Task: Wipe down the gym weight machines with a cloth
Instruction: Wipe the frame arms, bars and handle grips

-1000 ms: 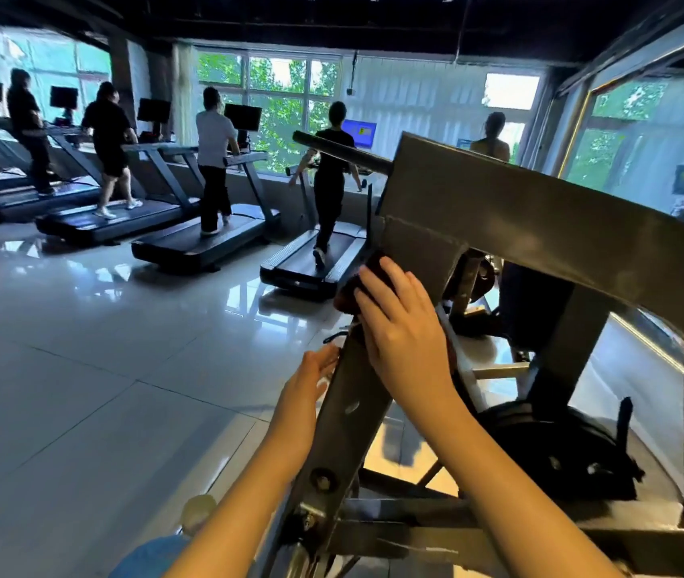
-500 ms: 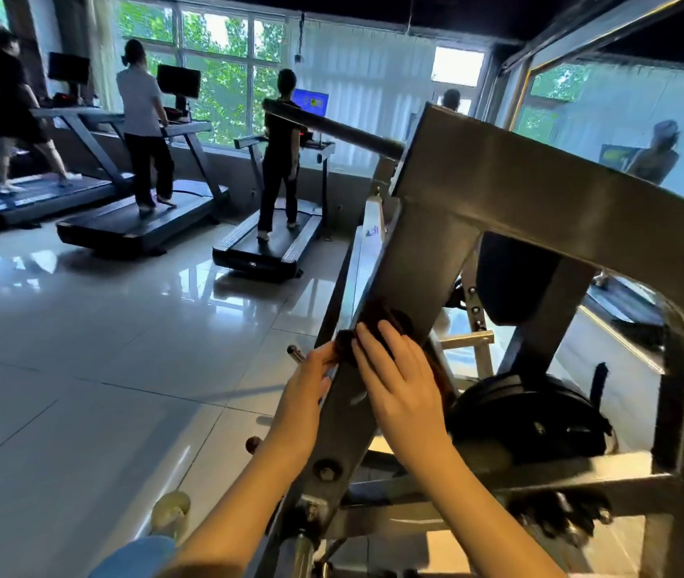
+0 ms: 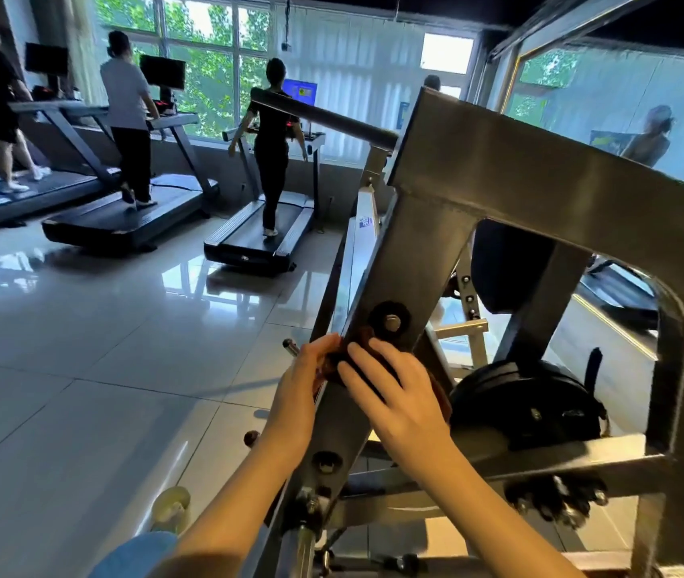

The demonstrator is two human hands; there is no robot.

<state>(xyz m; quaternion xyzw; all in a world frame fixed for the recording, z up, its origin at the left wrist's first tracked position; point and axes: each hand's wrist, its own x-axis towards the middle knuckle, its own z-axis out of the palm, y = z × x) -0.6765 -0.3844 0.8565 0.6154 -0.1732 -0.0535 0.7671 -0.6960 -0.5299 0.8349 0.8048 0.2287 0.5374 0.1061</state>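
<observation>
Gym, indoor: a row of treadmills [image 3: 257,239] with people [image 3: 273,148] walking on them stood before large windows [image 3: 207,56] on a glossy tiled floor [image 3: 81,369], and a steel-framed weight machine [image 3: 540,177] carried a black weight plate [image 3: 528,402]

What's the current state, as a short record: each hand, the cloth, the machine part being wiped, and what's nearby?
right hand: fingers flat, pressing the cloth onto the slanted steel beam
left hand: fingers curled round the beam's left edge, beside the cloth
cloth: dark, mostly hidden under the right hand, just below the bolt
weight plate: black, right of the hands
background: treadmills with people walking, across a glossy tiled floor
</observation>
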